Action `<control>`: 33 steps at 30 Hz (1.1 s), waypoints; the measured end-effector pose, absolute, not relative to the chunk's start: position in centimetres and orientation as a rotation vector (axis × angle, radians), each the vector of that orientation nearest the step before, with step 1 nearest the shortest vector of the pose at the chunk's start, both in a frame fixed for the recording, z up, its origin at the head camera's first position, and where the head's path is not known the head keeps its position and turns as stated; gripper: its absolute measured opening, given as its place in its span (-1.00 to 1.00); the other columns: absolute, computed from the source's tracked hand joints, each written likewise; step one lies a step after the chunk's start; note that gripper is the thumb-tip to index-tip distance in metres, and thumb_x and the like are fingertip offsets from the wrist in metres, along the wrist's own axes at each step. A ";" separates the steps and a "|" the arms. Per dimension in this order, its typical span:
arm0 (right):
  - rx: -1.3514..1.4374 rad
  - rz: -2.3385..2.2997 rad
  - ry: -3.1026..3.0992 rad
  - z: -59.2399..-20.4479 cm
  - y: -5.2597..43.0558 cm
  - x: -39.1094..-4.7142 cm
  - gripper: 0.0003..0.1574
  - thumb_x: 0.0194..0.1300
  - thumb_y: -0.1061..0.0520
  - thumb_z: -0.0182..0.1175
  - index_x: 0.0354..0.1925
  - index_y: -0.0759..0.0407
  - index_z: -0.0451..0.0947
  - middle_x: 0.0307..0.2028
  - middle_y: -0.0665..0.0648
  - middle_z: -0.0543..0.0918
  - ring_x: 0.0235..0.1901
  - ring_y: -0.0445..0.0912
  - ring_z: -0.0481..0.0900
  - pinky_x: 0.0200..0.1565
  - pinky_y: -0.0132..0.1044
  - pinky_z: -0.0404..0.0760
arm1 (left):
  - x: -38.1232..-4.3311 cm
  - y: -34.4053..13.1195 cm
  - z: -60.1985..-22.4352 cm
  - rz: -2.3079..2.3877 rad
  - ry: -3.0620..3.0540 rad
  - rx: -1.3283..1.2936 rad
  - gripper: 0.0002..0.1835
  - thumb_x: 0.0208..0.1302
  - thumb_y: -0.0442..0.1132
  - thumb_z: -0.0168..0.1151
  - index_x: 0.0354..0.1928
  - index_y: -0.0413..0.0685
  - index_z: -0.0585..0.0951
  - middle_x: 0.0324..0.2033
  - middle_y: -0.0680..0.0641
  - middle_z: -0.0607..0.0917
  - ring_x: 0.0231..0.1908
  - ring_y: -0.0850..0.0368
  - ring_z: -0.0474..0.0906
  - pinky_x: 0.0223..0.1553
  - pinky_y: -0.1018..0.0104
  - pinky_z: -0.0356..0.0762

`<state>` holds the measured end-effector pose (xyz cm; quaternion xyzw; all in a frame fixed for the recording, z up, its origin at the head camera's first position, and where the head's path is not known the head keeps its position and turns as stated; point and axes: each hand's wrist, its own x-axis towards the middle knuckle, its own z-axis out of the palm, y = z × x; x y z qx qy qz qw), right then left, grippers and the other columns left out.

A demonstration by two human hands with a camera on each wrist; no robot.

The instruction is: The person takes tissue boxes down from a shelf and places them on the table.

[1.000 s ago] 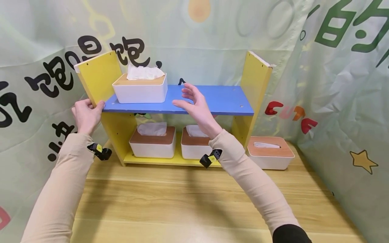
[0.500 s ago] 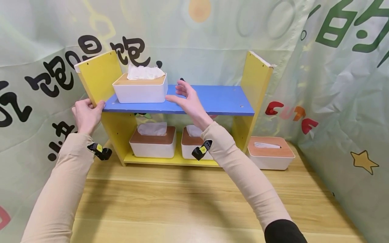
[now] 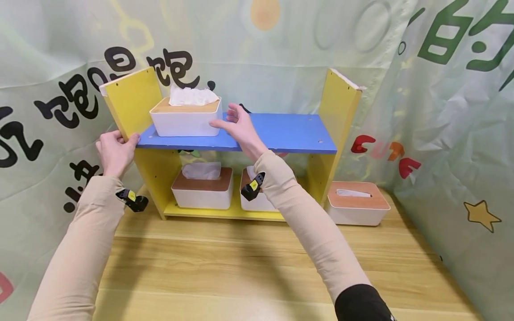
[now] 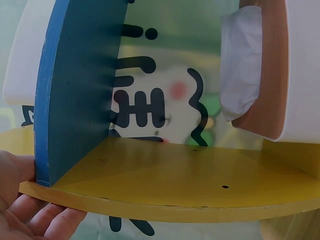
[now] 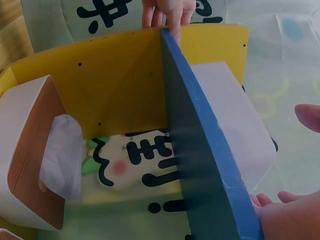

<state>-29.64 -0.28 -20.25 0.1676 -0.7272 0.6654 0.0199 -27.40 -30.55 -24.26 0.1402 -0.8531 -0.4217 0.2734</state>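
Observation:
A white tissue box [image 3: 182,125] with a light wooden lid and a tissue poking out sits at the left of the shelf unit's blue board [image 3: 289,129]. My left hand [image 3: 116,154] grips the front edge of the yellow left side panel [image 3: 134,100]. In the left wrist view, its thumb is at the blue board's end and its fingers [image 4: 47,217] are on the panel's outer side. My right hand [image 3: 241,131] hovers at the box's right end, thumb overlapping the front corner and fingers spread toward the back, holding nothing.
Below the blue board stand two more tissue boxes, one at left [image 3: 202,199] and one [image 3: 257,204] partly hidden by my right forearm. Another tissue box [image 3: 357,216] rests on the wooden table [image 3: 192,267], right of the unit. A printed cloth [image 3: 281,49] hangs behind.
My right hand has moved left over the blue board, up to the right end of the upper tissue box. The left hand and the boxes have stayed in place.

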 end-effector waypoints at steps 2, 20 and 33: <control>0.497 2.053 -2.268 -20.1 -0.5 -30.0 0.05 0.23 0.07 0.40 0.54 0.13 0.10 0.47 0.16 0.29 0.44 -0.01 0.30 0.41 -0.18 0.39 | -27.4 -30.5 -24.2 -1.126 -2.295 0.374 -0.48 0.37 0.02 0.19 0.18 -0.24 0.63 -0.87 0.69 0.23 0.17 -0.07 0.22 0.31 0.07 0.15; 0.465 1.934 -2.476 -19.0 -1.8 -33.4 0.28 0.08 0.04 0.51 0.57 0.11 -0.02 0.56 0.08 0.14 0.51 -0.04 0.18 0.52 -0.22 0.17 | -27.3 -30.5 -24.0 -1.115 -2.310 0.370 -0.49 0.38 0.02 0.19 0.19 -0.20 0.63 -0.87 0.69 0.24 0.07 0.02 0.24 0.32 0.04 0.17; 0.573 1.926 -2.519 -18.7 -2.6 -35.5 0.10 0.06 0.12 0.52 0.43 0.18 0.15 0.39 0.14 0.35 0.37 -0.09 0.28 0.49 -0.35 0.15 | -27.3 -30.6 -24.2 -1.083 -2.310 0.384 -0.48 0.36 0.05 0.19 0.18 -0.17 0.64 -0.86 0.71 0.22 -0.05 0.22 0.29 -0.02 0.41 0.21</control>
